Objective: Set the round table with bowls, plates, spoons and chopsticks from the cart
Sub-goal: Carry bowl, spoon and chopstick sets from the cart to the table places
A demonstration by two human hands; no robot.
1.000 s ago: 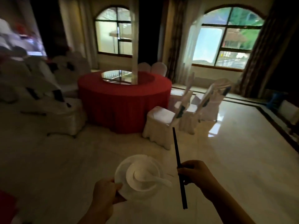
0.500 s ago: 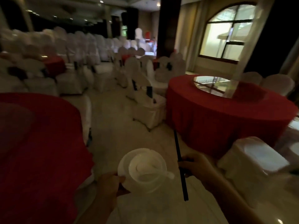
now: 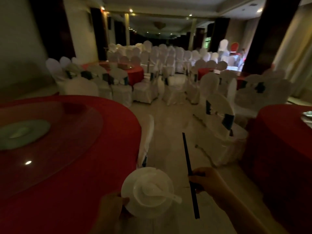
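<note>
My left hand (image 3: 112, 206) grips the near-left rim of a white plate (image 3: 129, 183) that carries a white bowl (image 3: 138, 191) with a white spoon (image 3: 170, 196) lying in it, handle pointing right. My right hand (image 3: 208, 183) is closed around black chopsticks (image 3: 186, 152), which point away and up. Both hands hover over the floor just right of a round table (image 3: 76, 174) in a red cloth with a glass turntable (image 3: 55, 132) on top. The cart is out of sight.
A white-covered chair (image 3: 146, 132) is tucked at the red table's right edge. Another covered chair (image 3: 221, 132) stands right of the aisle beside a second red table (image 3: 285, 149). More tables and rows of white chairs fill the dim hall beyond.
The view has swung left from the windows toward the hall, and the left red table has come close beside my hands. Both hands keep the same hold on their items.
</note>
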